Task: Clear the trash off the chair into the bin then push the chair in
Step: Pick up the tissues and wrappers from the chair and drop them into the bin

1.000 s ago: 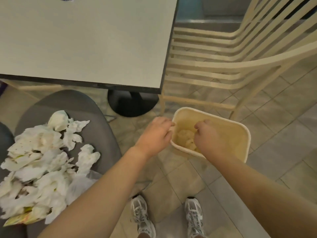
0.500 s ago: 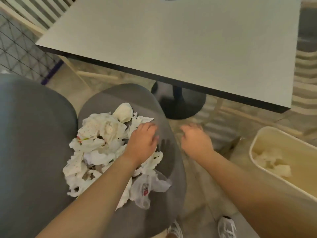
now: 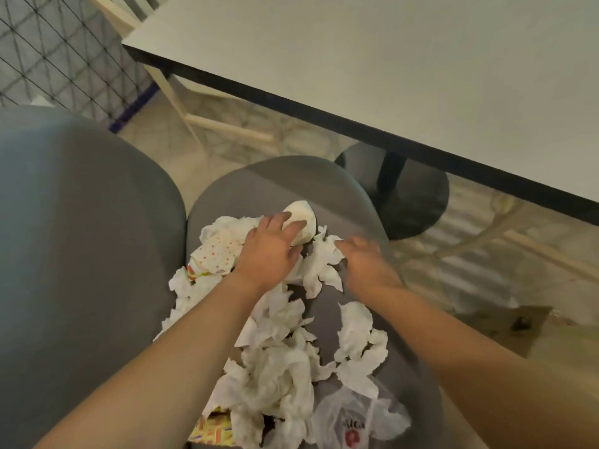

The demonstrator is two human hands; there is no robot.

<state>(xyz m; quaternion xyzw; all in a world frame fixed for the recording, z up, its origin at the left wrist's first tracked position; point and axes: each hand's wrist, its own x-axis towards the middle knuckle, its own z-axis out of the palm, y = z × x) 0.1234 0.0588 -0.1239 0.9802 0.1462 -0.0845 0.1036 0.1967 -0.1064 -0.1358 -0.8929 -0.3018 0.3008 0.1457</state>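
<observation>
A grey chair seat (image 3: 285, 186) holds a heap of crumpled white tissues (image 3: 275, 367), a dotted wrapper (image 3: 217, 251), a clear plastic bag (image 3: 356, 419) and a yellow packet (image 3: 214, 429). My left hand (image 3: 269, 251) lies flat on the heap's far end, fingers spread over a white wad (image 3: 303, 218), not closed on it. Beside it, my right hand (image 3: 366, 264) hovers open at a torn tissue (image 3: 321, 264) by the seat's right edge, blurred by motion. The bin is out of view.
The chair's grey backrest (image 3: 81, 254) fills the left. A pale table (image 3: 405, 76) with a black edge stands ahead on a black pedestal base (image 3: 411, 196). A wooden chair frame (image 3: 201, 121) and wire mesh (image 3: 58, 50) are at the far left.
Both hands left the bin and swung left over the chair's trash. The left hand has moved forward onto the white wad; the right hand has come over the seat.
</observation>
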